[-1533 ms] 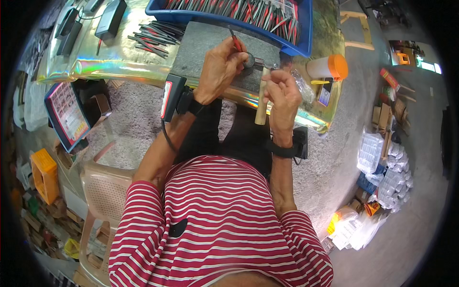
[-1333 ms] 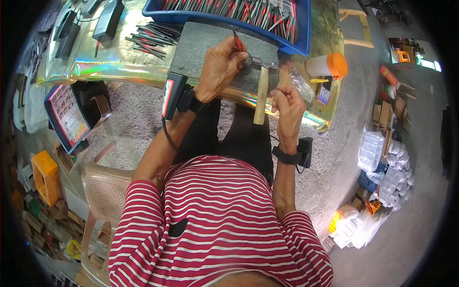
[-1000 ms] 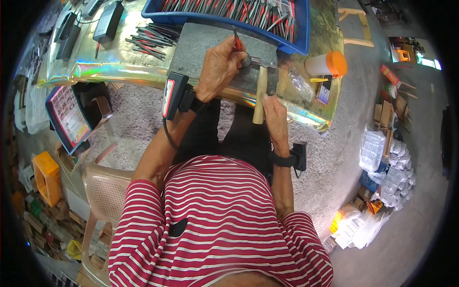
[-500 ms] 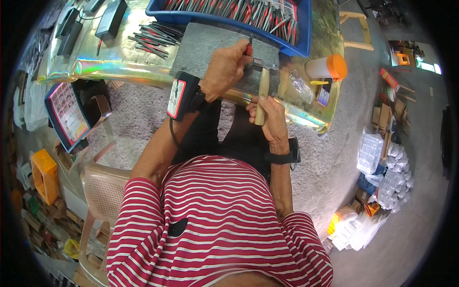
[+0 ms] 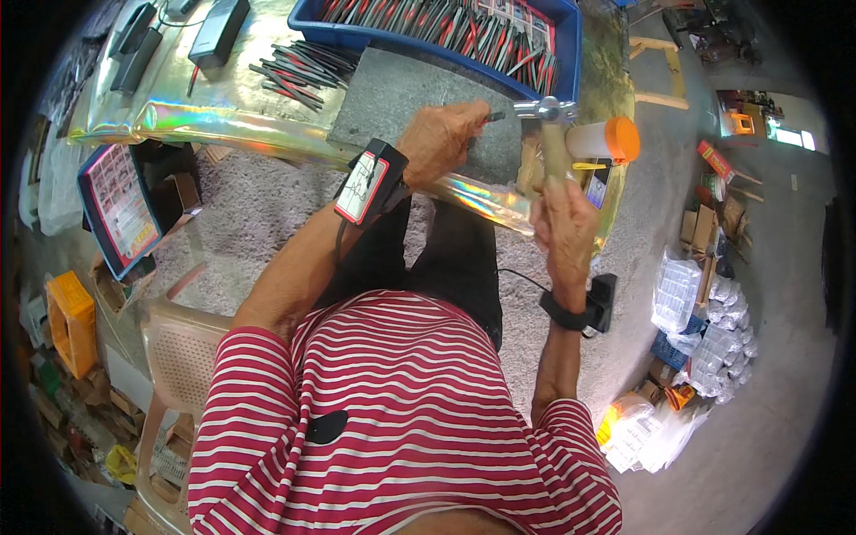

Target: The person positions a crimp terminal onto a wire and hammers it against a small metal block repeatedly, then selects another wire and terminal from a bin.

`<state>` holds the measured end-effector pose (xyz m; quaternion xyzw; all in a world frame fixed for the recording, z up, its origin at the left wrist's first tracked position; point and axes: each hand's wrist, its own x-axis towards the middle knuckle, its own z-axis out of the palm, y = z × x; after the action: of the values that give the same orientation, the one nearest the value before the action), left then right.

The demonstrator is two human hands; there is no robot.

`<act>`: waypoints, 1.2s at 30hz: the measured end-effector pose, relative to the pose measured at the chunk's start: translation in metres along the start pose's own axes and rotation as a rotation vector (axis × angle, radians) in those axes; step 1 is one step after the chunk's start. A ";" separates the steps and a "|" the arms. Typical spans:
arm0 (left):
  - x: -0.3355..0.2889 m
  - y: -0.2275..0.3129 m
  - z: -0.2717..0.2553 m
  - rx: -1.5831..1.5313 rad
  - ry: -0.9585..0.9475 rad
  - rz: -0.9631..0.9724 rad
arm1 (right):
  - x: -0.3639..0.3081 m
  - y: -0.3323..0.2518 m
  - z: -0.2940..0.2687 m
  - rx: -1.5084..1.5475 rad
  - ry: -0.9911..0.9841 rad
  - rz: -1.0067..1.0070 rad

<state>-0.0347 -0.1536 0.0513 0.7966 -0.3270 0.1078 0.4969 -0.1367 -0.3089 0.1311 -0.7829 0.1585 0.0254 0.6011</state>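
My left hand [image 5: 446, 138] is closed over the grey stone slab [image 5: 392, 94]. A slim dark rod [image 5: 496, 116] pokes out from its fingertips, most of it hidden by the hand. To the right, my right hand [image 5: 568, 227] grips a hammer with a pale wooden handle [image 5: 555, 156] and a shiny metal head [image 5: 546, 109]. The hammer is raised, its head a little right of the rod and apart from it. Left of the slab lies a loose pile of slim black and red rods [image 5: 308, 71]. Many similar rods fill the blue tray [image 5: 428, 43] behind the slab.
An orange-lidded jar [image 5: 615, 140] stands at the table's right end, a phone [image 5: 596, 189] near it. Black adapter-like boxes [image 5: 218, 34] sit at the far left. A plastic chair [image 5: 183, 357] is at my left, and bagged clear packs [image 5: 713, 348] lie on the floor at right.
My right hand has swung the hammer up and to the right, away from my left hand. The left hand has moved slightly down and right, still holding the rod.
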 end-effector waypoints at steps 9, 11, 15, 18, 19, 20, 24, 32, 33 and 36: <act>0.000 -0.002 0.001 0.011 0.007 0.041 | -0.026 -0.051 -0.008 -0.462 0.207 -0.550; -0.001 -0.003 0.002 -0.008 0.003 0.029 | -0.022 -0.042 -0.009 -0.633 0.193 -0.622; -0.002 -0.002 0.001 0.018 -0.032 0.008 | -0.013 -0.036 -0.008 -0.928 0.149 -0.649; -0.002 -0.005 0.004 0.023 -0.010 0.022 | -0.015 -0.046 -0.012 -0.876 0.197 -0.647; -0.002 -0.006 0.004 0.025 -0.008 0.019 | -0.020 -0.058 -0.011 -0.813 0.249 -0.726; -0.002 -0.007 0.003 0.010 0.007 0.028 | -0.024 -0.069 -0.011 -0.748 0.300 -0.803; -0.002 -0.003 0.004 -0.025 0.015 0.027 | -0.033 -0.065 -0.008 -0.173 0.388 -0.742; -0.003 -0.007 0.007 0.009 0.013 0.050 | -0.016 -0.038 -0.003 -0.777 0.254 -0.659; -0.003 -0.007 0.005 0.008 -0.016 0.026 | -0.019 -0.043 -0.004 -0.699 0.245 -0.645; -0.002 -0.003 0.006 -0.004 -0.013 -0.005 | -0.030 -0.053 -0.007 -0.517 0.350 -0.687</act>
<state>-0.0346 -0.1571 0.0451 0.7972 -0.3283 0.1006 0.4966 -0.1513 -0.2970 0.1894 -0.9068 -0.0226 -0.2689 0.3239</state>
